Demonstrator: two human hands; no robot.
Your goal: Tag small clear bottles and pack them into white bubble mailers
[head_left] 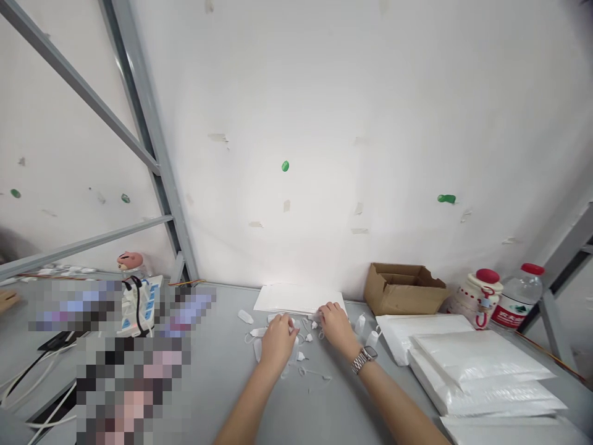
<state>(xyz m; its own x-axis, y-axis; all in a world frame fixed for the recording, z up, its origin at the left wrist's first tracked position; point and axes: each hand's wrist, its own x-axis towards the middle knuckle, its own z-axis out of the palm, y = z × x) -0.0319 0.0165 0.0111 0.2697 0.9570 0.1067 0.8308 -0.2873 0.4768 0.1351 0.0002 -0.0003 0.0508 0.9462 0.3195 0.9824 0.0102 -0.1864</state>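
Several small white plastic bottles with thin tips and loop straps lie around my hands on the grey table. My left hand is among them, its fingers bent and drawn together; what they hold is hidden. To the right, my right hand has its fingers curled down over small white pieces, and its grip is too small to make out. One bottle lies left of the hands, and another bottle is just beyond my right hand. A loose thin strap lies in front. Behind the hands is a flat white sheet.
A cardboard box stands at the back right, near a cream jar and a red-capped bottle. White padded mailers are stacked at right. At left are a power strip, cables and a metal frame post.
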